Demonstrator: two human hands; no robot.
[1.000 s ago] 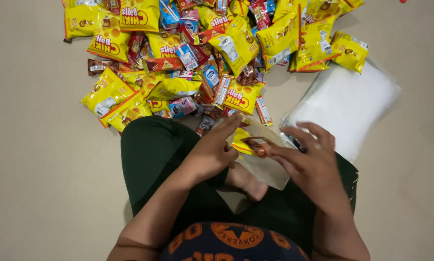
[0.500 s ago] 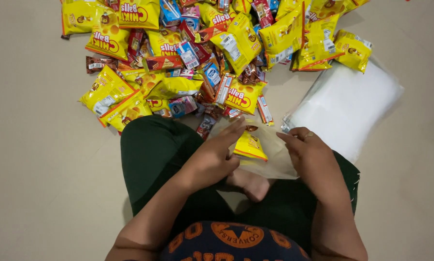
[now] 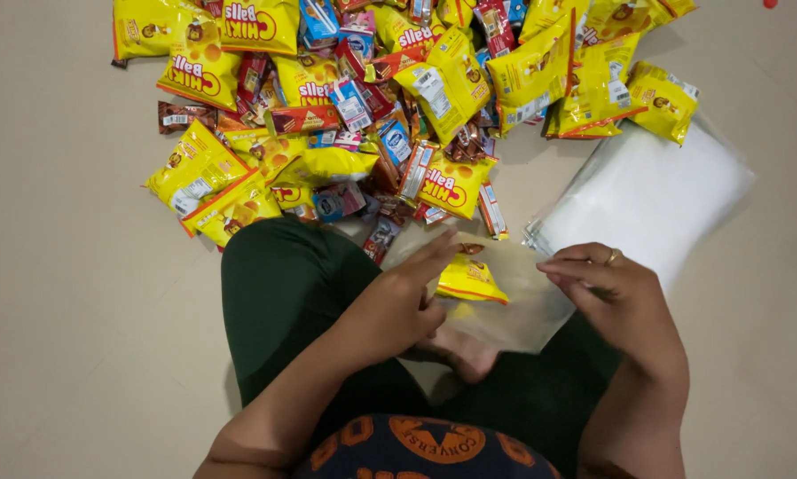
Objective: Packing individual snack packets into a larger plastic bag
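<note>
One yellow snack packet sits inside a clear bag.

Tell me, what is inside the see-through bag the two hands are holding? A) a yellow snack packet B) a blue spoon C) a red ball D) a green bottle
A: a yellow snack packet shows through the clear bag, which the left hand and the right hand hold open between them.

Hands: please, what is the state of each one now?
Left hand: closed on the clear bag with a yellow snack packet inside.
Right hand: pinching the same bag's edge.
</note>
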